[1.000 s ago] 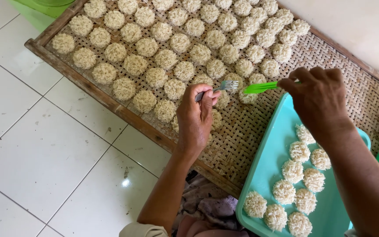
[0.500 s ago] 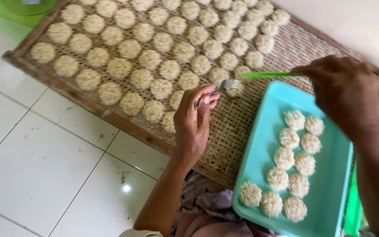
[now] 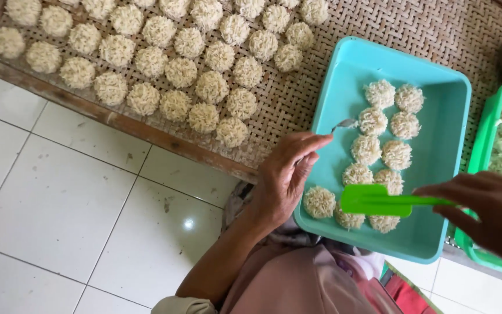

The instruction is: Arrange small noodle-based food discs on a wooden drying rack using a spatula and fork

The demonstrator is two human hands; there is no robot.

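Observation:
My left hand holds a small metal fork, its tines over the near left part of a turquoise tray. My right hand grips a green spatula; its blade hovers over the nearest noodle nests in that tray. Several round pale noodle nests lie in the tray. Many more noodle nests sit in rows on a woven bamboo mat with a wooden edge.
A green tub with loose noodles stands at the right edge. White floor tiles fill the lower left. My pink-clothed lap is just below the tray.
Both hands have come back from the woven mat to the turquoise tray. The spatula now hovers low over the tray's nearest nests, and the view has shifted right and down.

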